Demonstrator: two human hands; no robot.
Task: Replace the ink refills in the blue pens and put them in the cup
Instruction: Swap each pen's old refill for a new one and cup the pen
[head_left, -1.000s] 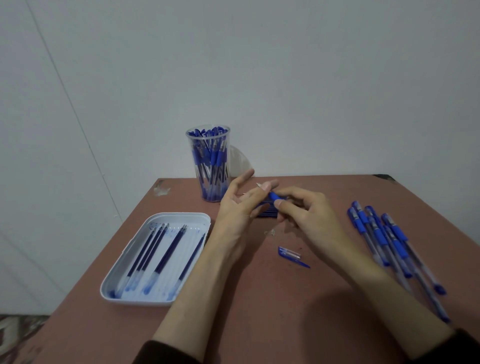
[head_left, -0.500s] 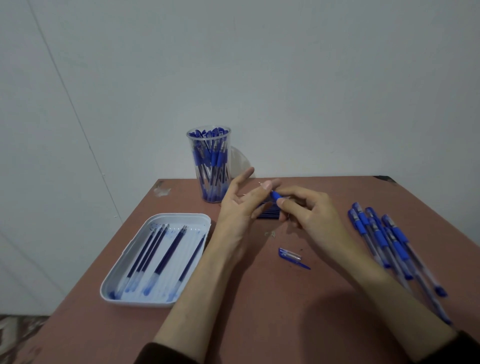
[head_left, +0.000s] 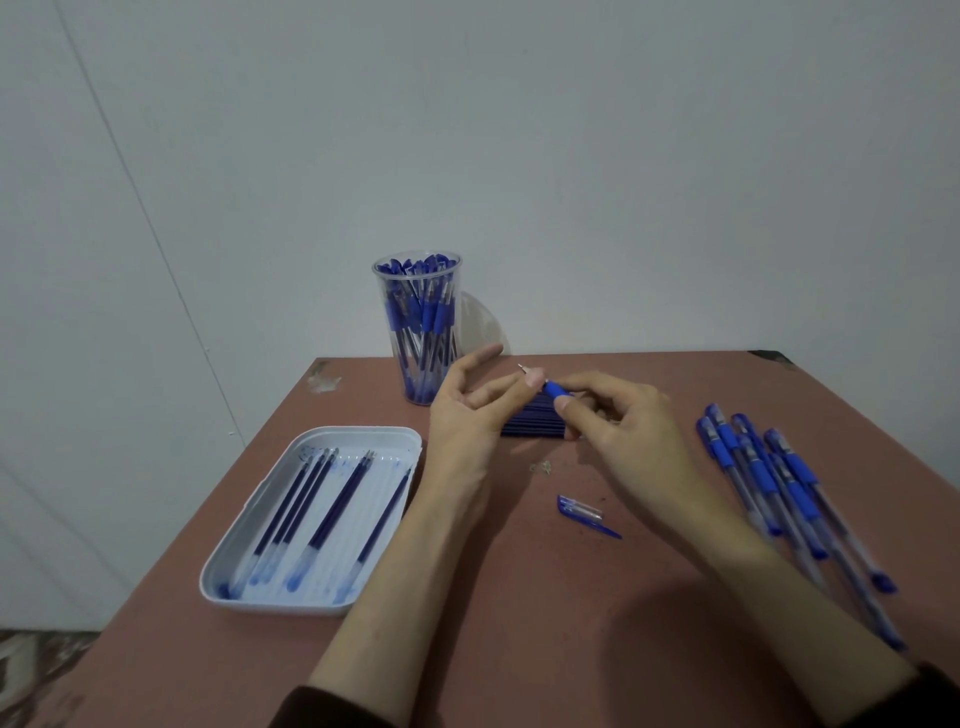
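Blue pen (head_left: 554, 388) pinched between both hands.

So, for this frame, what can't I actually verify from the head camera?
- Blue-gripped pen held between both hands: its barrel is hidden inside the right hand, so whether a refill is in cannot be told.
- Dark blue stack of refills: both hands cover its ends; count unreadable.
- Clear plastic cup: pens overlap, too crowded to count.
- Loose pens at the right: lower ends blurred.

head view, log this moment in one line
both hands on pen | left hand at tip | right hand grips barrel | cap off on table | cup full
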